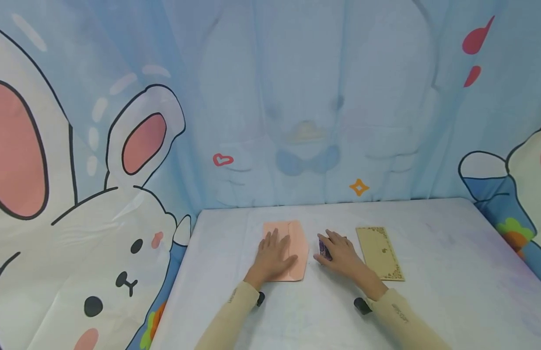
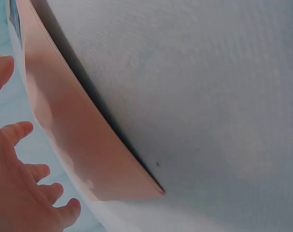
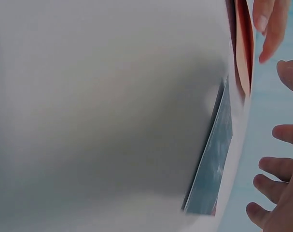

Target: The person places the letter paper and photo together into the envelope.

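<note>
A pink envelope (image 1: 298,248) lies flat on the white table, its pointed flap side to the right. Over it my left hand (image 1: 272,255) is spread with fingers apart; in the left wrist view the hand (image 2: 25,188) appears above the pink paper (image 2: 83,130). To the right is a dark purple, flat, card-like item (image 1: 324,251), mostly hidden under my right hand (image 1: 340,253). In the right wrist view that flat item (image 3: 211,164) has a glossy bluish surface, and the right hand (image 3: 281,188) hovers apart from it, its fingers loosely spread.
A cream-yellow card or envelope (image 1: 379,253) with ornate brown corner patterns lies right of the right hand. Black wrist devices (image 1: 362,306) sit by the sleeves. Behind the table (image 1: 445,253) hangs a light blue curtain (image 1: 270,97) with cartoon rabbits.
</note>
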`<state>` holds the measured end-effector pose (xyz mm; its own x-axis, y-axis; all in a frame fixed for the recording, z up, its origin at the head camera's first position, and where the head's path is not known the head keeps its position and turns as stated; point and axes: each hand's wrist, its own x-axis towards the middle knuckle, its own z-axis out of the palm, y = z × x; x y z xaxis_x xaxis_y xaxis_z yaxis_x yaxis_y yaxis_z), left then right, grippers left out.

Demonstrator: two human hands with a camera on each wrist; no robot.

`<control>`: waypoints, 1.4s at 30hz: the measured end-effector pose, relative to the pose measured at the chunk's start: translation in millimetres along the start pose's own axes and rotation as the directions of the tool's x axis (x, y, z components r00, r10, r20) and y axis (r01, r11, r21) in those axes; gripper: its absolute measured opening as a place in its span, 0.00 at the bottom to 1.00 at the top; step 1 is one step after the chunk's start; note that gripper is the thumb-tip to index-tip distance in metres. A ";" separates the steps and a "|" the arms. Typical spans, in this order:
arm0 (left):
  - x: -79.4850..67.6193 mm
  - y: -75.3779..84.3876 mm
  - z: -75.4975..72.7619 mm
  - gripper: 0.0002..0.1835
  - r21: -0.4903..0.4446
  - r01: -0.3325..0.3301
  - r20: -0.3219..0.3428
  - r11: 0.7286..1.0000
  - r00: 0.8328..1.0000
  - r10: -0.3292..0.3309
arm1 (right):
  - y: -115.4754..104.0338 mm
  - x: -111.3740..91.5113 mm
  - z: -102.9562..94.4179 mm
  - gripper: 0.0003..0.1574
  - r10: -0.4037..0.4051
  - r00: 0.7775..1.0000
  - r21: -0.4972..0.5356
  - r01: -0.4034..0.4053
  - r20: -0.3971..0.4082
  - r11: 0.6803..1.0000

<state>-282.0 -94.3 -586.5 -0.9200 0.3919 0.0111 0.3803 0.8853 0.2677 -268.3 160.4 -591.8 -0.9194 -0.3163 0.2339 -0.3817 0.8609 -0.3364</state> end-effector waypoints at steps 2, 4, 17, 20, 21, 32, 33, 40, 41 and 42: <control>1.6 0.7 2.0 0.38 0.006 0.003 0.012 1.000 1.000 -0.003 | -7.6 3.7 1.6 0.42 -0.019 1.000 0.014 0.019 0.016 1.000; 3.4 0.6 4.8 0.38 0.012 0.007 0.018 1.000 1.000 -0.007 | -14.9 7.2 3.4 0.43 -0.039 0.998 0.020 0.038 0.040 0.999; 9.8 -1.4 12.3 0.41 0.051 0.018 0.028 0.999 0.999 -0.019 | -40.9 20.7 17.7 0.41 -0.149 0.972 0.044 0.143 0.181 0.989; 9.7 0.1 9.0 0.41 0.071 0.012 0.040 0.997 0.999 -0.015 | -41.4 20.6 20.2 0.39 -0.149 0.968 0.025 0.147 0.204 0.989; 9.6 0.5 8.4 0.41 0.076 0.010 0.041 0.997 0.999 -0.013 | -41.1 20.2 21.1 0.38 -0.152 0.967 0.021 0.151 0.205 0.988; 10.8 5.6 2.2 0.35 0.141 0.024 0.085 0.990 0.996 -0.036 | -39.9 22.7 23.2 0.35 -0.163 0.960 0.021 0.163 0.230 0.986; 10.8 5.8 1.5 0.35 0.143 0.028 0.086 0.989 0.995 -0.041 | -40.0 23.1 23.6 0.35 -0.166 0.959 0.024 0.165 0.228 0.986; 11.2 4.0 -0.7 0.31 0.097 0.062 0.113 0.993 0.991 -0.073 | -40.6 24.1 24.6 0.35 -0.170 0.959 0.036 0.166 0.228 0.985; 11.5 3.4 -0.6 0.30 0.092 0.068 0.121 0.993 0.990 -0.079 | -40.4 24.2 25.0 0.35 -0.165 0.959 0.040 0.160 0.232 0.986; 11.7 2.8 -0.5 0.30 0.082 0.074 0.126 0.994 0.988 -0.084 | -40.2 24.3 25.6 0.35 -0.164 0.958 0.040 0.159 0.234 0.986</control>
<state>-291.8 -87.4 -585.1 -0.9294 0.3443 -0.1329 0.3174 0.9295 0.1881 -277.7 107.9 -596.0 -0.8406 -0.5376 0.0662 -0.5268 0.7829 -0.3310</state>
